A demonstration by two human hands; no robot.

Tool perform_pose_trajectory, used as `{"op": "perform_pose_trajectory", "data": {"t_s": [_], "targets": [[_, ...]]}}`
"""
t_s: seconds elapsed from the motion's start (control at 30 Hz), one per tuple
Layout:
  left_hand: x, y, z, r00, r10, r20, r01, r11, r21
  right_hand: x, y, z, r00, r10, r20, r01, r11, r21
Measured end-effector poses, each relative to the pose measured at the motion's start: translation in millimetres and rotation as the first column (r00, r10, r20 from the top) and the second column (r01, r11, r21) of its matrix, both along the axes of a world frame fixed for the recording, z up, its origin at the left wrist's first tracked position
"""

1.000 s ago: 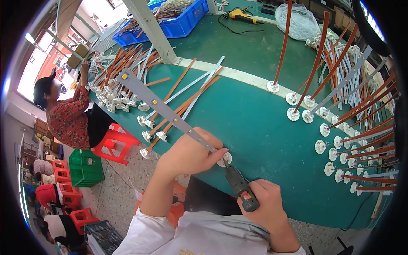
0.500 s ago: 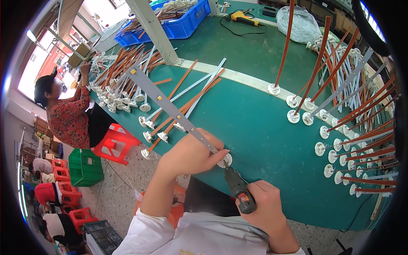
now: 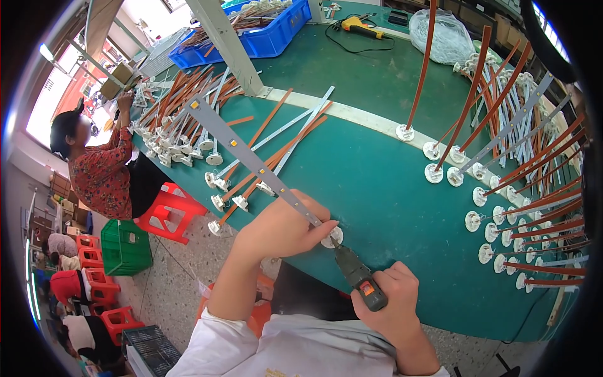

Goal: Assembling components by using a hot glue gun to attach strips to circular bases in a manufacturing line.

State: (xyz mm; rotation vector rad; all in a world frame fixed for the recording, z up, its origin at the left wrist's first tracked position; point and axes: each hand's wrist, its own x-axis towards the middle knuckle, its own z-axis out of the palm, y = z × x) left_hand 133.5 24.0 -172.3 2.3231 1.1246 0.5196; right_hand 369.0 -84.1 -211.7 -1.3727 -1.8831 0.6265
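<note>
Head view: hands clamped on grey strip (image 3: 251,160) and screwdriver (image 3: 359,279) over green bench (image 3: 377,182) (red stools (image 3: 166,210) beside).

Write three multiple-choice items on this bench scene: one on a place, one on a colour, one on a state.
1. Where is the blue crate?
A. at the far side of the table
B. on the floor
C. on a stool

2. What colour is the table top?
A. white
B. green
C. red

3. What does the right hand hold?
A. nothing
B. a plastic bag
C. a power screwdriver

Answers: 1 A, it sits on the far edge, beyond the strips. 2 B, the bare surface is dark green. 3 C, its tip meets the white round base of the long grey strip that the left hand steadies.
</note>
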Motion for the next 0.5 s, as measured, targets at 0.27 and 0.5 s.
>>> {"op": "perform_pose_trajectory", "data": {"t_s": [0.27, 0.5], "targets": [[-2.0, -0.7, -3.2, 0.999, 0.001, 0.053, -0.001, 1.000, -0.002, -7.6, 3.9, 0.9, 0.992, -0.003, -0.124, 0.006, 1.000, 0.029], [-1.4, -1.1, -1.6, 0.999, 0.009, 0.037, -0.009, 1.000, -0.003, 0.7, 1.6, -0.7, 1.000, 0.017, -0.002, -0.017, 0.999, -0.035]]}}
